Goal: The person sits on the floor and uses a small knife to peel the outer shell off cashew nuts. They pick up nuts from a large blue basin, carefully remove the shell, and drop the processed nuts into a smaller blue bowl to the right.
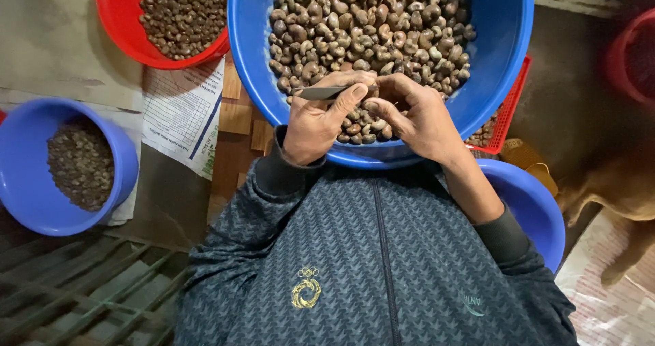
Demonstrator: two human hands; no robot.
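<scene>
A large blue basin [501, 39] filled with brown nuts [368, 25] sits in front of me. My left hand [315, 122] grips a small knife with a grey blade [326, 93], held flat over the basin's near edge. My right hand [417, 117] is closed right beside the blade's tip, its fingers pinched on a single nut that is mostly hidden. The two hands touch at the fingertips. My dark patterned jacket fills the bottom of the view.
A red basin of nuts [117, 20] stands at the far left, a blue bowl [24, 182] of smaller pieces at the left. Another blue bowl [535, 206] lies under my right arm, beside a red basket [516, 104]. A printed sheet [179, 114], a metal grate [82, 298] and a tan animal [617, 185] are nearby.
</scene>
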